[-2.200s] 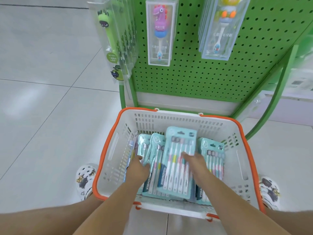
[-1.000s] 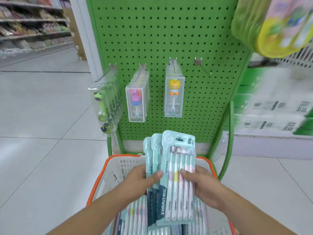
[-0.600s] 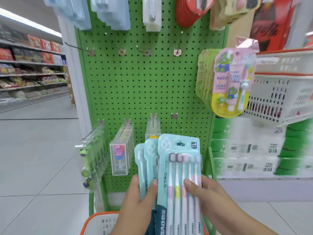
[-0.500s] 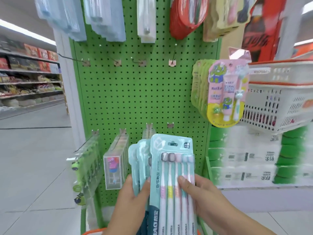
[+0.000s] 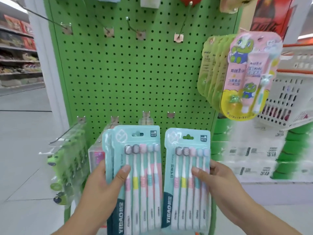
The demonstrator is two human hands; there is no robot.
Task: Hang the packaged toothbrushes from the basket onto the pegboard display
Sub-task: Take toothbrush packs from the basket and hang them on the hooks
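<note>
I hold teal multi-brush toothbrush packs upright in front of the green pegboard [image 5: 135, 78]. My left hand [image 5: 103, 185] grips a small stack of packs [image 5: 142, 167], thumb across the front one. My right hand [image 5: 218, 180] grips a single pack [image 5: 184, 167] held apart, just to the right of the stack. Bare metal hooks stick out of the board: an upper row with one hook [image 5: 183, 21] at its right end, and a lower hook [image 5: 171, 116] right above the packs. The basket is below the frame, out of sight.
Clear boxed children's toothbrushes [image 5: 67, 160] hang on lower-left hooks. Pink and yellow toothpaste sets [image 5: 243, 73] hang at the board's right edge. White crates [image 5: 284, 99] stand on a shelf to the right. A tiled aisle runs off to the left.
The packs came up out of the basket as one stack held in both hands. Now my right hand has drawn the front pack off to the right, apart from the stack.
</note>
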